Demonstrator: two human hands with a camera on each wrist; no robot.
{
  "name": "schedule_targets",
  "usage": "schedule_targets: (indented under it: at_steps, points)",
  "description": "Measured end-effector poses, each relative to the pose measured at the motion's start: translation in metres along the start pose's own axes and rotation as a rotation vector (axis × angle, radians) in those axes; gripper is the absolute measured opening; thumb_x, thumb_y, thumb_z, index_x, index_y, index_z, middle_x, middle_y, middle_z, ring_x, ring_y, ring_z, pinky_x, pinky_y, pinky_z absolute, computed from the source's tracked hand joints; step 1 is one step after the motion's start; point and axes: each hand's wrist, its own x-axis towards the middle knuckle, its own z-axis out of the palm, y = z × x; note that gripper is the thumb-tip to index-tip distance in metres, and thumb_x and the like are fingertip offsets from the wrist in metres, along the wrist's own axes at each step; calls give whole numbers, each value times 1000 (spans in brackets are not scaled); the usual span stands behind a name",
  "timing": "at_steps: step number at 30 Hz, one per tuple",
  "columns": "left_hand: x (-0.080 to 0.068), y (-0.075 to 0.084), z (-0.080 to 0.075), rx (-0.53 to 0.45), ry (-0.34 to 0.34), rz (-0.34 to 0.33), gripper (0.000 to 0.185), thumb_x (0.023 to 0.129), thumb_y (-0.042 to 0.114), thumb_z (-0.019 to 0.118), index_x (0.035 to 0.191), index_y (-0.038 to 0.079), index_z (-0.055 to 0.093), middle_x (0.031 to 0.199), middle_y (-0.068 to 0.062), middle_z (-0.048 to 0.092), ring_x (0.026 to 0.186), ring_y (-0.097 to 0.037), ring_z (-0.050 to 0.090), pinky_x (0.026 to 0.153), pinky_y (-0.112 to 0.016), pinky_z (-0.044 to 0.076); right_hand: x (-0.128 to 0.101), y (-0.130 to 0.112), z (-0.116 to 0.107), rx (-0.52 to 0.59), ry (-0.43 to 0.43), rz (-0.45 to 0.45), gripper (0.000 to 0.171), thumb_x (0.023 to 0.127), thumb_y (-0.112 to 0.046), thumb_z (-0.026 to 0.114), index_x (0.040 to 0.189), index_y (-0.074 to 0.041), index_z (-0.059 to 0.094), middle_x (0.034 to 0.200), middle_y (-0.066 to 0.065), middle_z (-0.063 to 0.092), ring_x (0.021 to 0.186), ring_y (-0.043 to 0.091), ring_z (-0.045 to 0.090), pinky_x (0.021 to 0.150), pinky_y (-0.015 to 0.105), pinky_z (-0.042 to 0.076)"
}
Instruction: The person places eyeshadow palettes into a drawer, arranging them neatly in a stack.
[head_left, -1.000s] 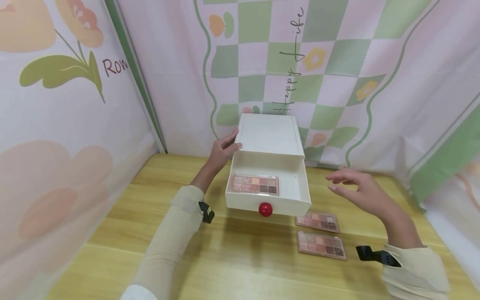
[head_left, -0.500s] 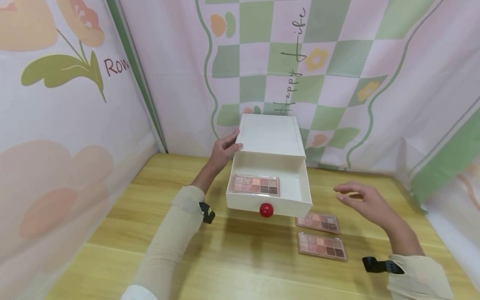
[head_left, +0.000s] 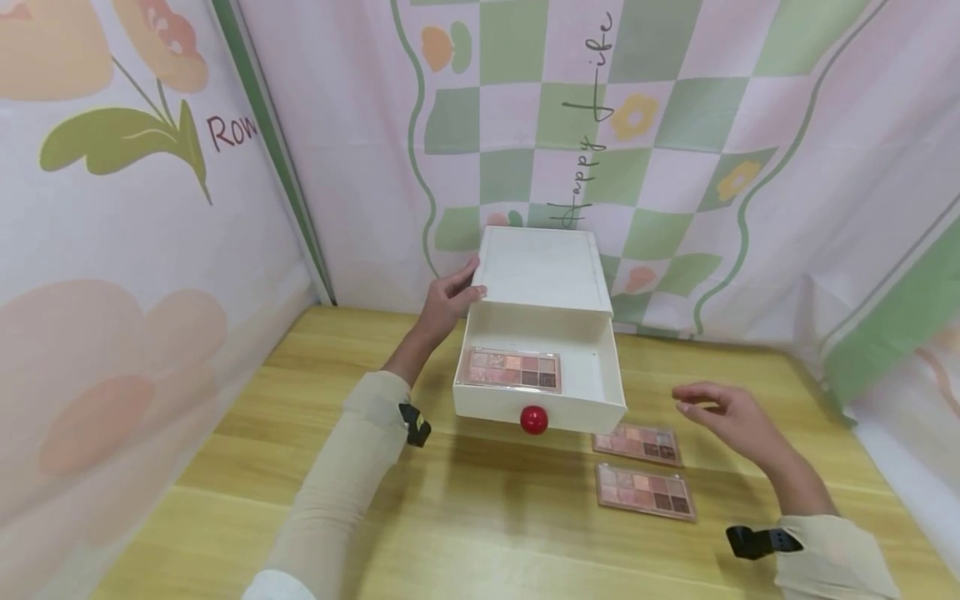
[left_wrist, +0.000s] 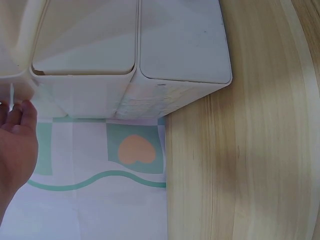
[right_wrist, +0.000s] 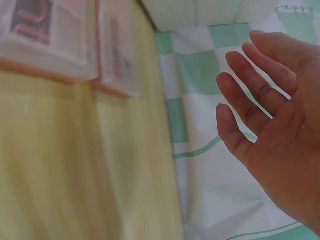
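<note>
Two loose eyeshadow palettes (head_left: 637,443) now lie just under the lowered right hand (head_left: 723,414), fingers relaxed and empty, while the left hand (head_left: 447,302) still grips the white plastic drawer box (head_left: 542,271).

box: (head_left: 542,268) white, frame centre, drawer (head_left: 592,367) pulled open, red knob (head_left: 533,420)
palettes: one inside drawer (head_left: 512,369); two (head_left: 637,443) on table, lower right

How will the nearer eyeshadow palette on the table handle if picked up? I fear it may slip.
The nearer palette looks like a flat, rigid slab, so it probably stays stiff. It lies flush on the smooth wooden table, so a grip at its edges may be fiddly. Its glossy clear lid suggests it may be slippery; the pans inside are likely fragile.
</note>
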Motion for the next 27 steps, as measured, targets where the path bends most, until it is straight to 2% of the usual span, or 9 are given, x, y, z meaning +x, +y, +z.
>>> schedule_targets:
  at_steps: [2, 5, 13, 20, 27]
  points:
    - [0, 0, 0, 2, 2, 3, 63, 95, 18, 59, 153, 3, 39, 167, -11, 32, 153, -26, 38, 125, -34, 37, 0, 4, 2, -1, -6, -4, 30, 97, -8, 65, 121, 8, 67, 116, 18, 74, 95, -18, 59, 77, 8, 57]
    - [0, 0, 0, 2, 1, 9, 63, 95, 17, 59, 153, 3, 39, 167, -12, 32, 153, -26, 37, 125, -33, 37, -2, 11, 6, -3, -16, -13, 30, 96, -7, 66, 121, 10, 67, 118, 32, 69, 95, -18, 58, 76, 10, 58]
    - [0, -1, 0, -8, 5, 12, 63, 95, 17, 59, 153, 2, 39, 167, -15, 31, 153, -26, 37, 125, -33, 37, -8, 26, 18, 14, -54, 4, 32, 92, -5, 69, 121, 9, 67, 121, 31, 69, 99, -18, 57, 77, 14, 59]
    - [-1, 0, 0, -18, -5, 2, 64, 96, 19, 59, 154, 3, 37, 167, -13, 30, 154, -25, 36, 126, -32, 36, -11, 29, 28, -3, -135, 73, 49, 87, -13, 78, 130, 6, 63, 131, 31, 64, 104, -17, 52, 82, 18, 60]
    - [0, 0, 0, -16, -5, -6, 63, 96, 19, 58, 154, 4, 38, 167, -11, 31, 154, -25, 37, 125, -34, 37, -13, 32, 37, -37, -135, 53, 59, 79, -19, 86, 127, 6, 64, 128, 28, 67, 105, -16, 52, 88, 17, 57]
